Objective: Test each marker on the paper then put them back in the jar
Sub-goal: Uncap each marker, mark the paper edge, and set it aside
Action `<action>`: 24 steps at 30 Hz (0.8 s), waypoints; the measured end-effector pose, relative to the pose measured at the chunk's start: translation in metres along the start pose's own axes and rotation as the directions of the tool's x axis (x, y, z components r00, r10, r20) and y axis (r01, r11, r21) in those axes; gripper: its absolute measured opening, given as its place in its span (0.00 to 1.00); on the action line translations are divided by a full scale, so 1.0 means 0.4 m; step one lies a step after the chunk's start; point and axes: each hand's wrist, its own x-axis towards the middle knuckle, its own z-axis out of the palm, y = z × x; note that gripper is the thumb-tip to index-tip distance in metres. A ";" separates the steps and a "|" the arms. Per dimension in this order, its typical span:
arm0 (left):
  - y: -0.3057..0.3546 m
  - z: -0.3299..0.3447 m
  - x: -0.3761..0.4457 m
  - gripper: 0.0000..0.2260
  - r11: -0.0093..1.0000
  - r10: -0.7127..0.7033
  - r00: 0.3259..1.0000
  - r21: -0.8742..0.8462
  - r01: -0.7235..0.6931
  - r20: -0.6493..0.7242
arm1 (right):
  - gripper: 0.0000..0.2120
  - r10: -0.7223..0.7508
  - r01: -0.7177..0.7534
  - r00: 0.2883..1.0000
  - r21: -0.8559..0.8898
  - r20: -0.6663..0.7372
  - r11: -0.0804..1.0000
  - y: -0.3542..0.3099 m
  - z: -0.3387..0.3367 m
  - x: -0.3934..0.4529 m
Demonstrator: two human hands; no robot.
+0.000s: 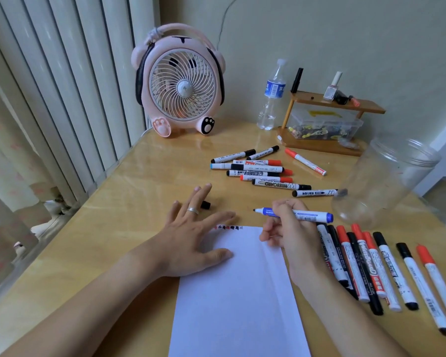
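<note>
A white sheet of paper (240, 292) lies on the wooden table, with a short row of red and black test marks (228, 227) along its far edge. My left hand (191, 235) lies flat with spread fingers on the paper's far left corner. My right hand (291, 233) grips an uncapped blue marker (299, 214), tip pointing left just above the paper's far edge. A black cap (205, 204) lies beyond my left fingers. The clear plastic jar (386, 176) stands empty at the right. Several markers (258, 171) lie in a far pile; several more (381, 269) lie in a row beside my right wrist.
A pink fan (180, 83) stands at the table's back left, next to a water bottle (272, 96). A small wooden shelf (327, 119) with a clear box of small items sits at the back right. Vertical blinds (49, 99) hang at the left.
</note>
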 end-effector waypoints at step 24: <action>0.018 -0.003 -0.001 0.34 0.996 0.000 0.994 0.090 -0.010 0.109 | 0.08 0.021 0.011 0.992 -0.248 0.125 0.969 0.019 0.002 0.012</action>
